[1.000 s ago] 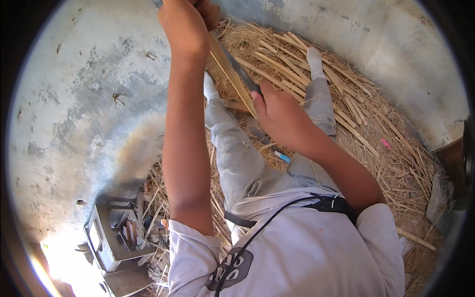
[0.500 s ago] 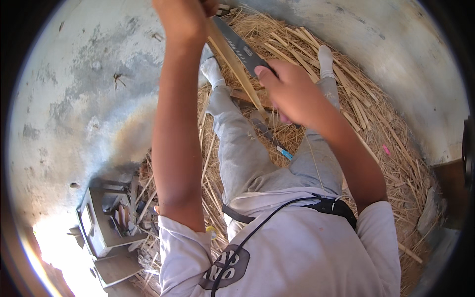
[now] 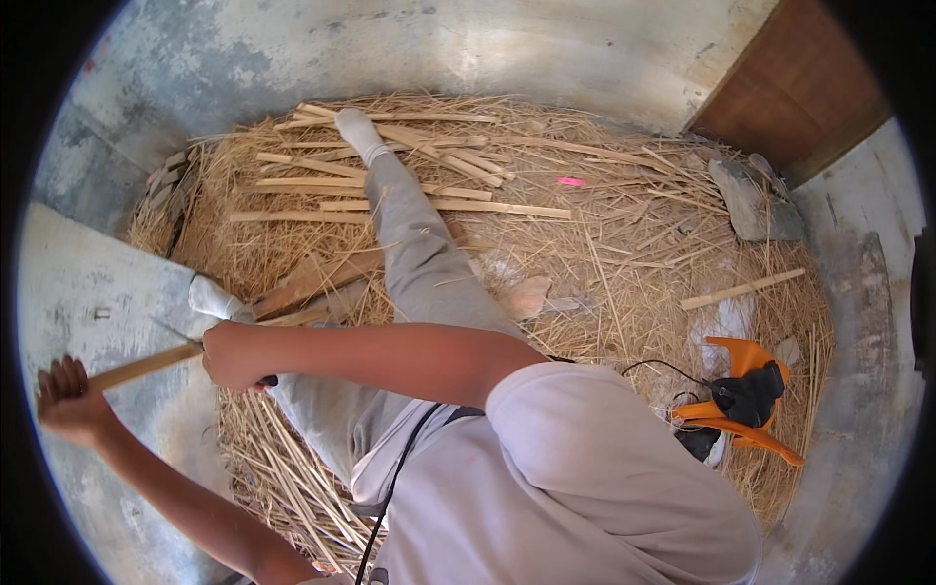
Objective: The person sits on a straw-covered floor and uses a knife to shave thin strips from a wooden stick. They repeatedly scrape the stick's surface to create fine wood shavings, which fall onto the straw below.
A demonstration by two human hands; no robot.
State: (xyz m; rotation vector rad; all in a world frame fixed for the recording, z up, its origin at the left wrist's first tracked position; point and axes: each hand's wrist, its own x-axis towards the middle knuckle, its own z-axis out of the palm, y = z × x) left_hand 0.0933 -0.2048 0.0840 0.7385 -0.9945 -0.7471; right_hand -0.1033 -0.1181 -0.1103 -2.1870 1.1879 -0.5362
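At the far left, my left hand (image 3: 76,402) is closed round one end of a split bamboo strip (image 3: 146,367). The strip slants up to the right, passing by my right hand (image 3: 234,355). My right hand grips a knife (image 3: 175,330); its thin blade points up and left over the strip, and the dark butt of its handle shows below my fist. My right forearm reaches across my lap. Whether the blade touches the strip I cannot tell. The strip's other end lies close to a wooden board (image 3: 317,283) between my spread legs.
Several split strips (image 3: 448,206) lie around my outstretched foot on a floor covered with shavings (image 3: 614,292). More thin slats (image 3: 292,468) lie beside my other leg. An orange plastic seat (image 3: 746,356) with a black item stands at right. Grey walls and a brown panel (image 3: 799,88) surround me.
My view and body have swung to the right, bringing the orange seat into sight. Both hands, still holding strip and knife, now appear at the left of the view, and the right arm crosses my body.
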